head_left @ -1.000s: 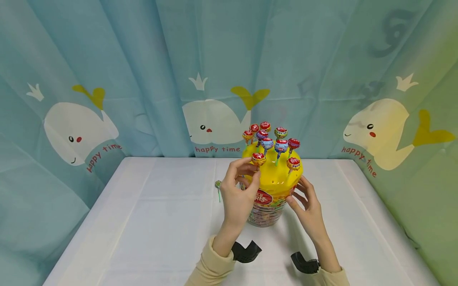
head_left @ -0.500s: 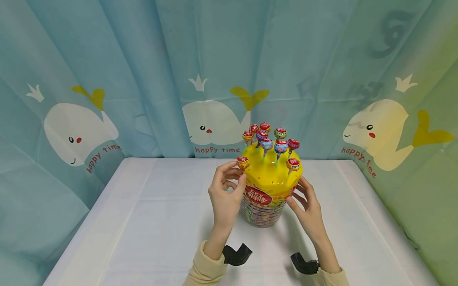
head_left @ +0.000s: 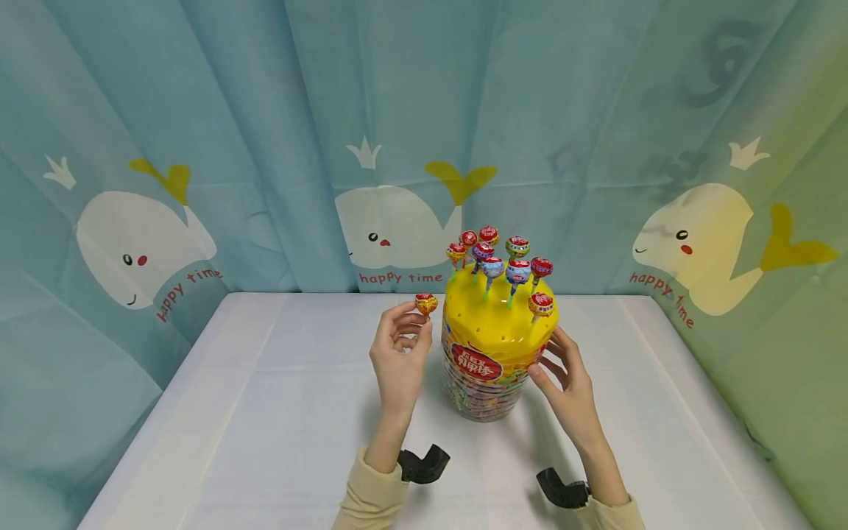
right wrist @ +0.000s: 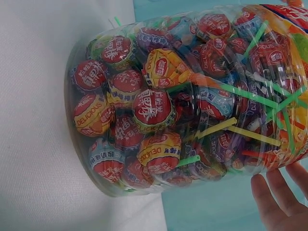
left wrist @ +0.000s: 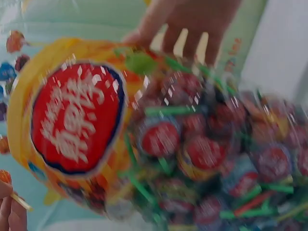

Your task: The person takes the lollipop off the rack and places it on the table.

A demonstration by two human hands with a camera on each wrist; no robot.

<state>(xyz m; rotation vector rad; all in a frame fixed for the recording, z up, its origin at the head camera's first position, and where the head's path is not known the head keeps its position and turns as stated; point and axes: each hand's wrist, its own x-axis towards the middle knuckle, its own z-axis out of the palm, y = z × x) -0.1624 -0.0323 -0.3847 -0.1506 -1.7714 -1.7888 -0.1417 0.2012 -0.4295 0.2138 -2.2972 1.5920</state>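
Between thumb and fingertips, my left hand (head_left: 399, 361) pinches a lollipop (head_left: 426, 303) in an orange-and-red wrapper, held upright by its stick, to the left of the jar and apart from it. Part of this lollipop (left wrist: 5, 177) shows at the lower left of the left wrist view. A large clear lollipop jar (head_left: 482, 397) with a yellow lid (head_left: 493, 320) stands upright, full of wrapped lollipops. My right hand (head_left: 570, 383) rests on its right side, fingers (right wrist: 281, 192) extended and spread. Several lollipops (head_left: 519, 272) stand stick-down in the lid, mostly toward its back and right.
The jar stands on a white-covered table (head_left: 298, 412). Behind and around the table hangs a blue-green curtain (head_left: 265, 110) printed with whales. A black wrist mount (head_left: 424, 465) sits at my left wrist, and another black mount (head_left: 563, 487) at my right.
My left hand has moved left from over the lid with the pinched lollipop, out past the jar's side. A green lollipop on the table is now hidden. The right hand stays on the jar.
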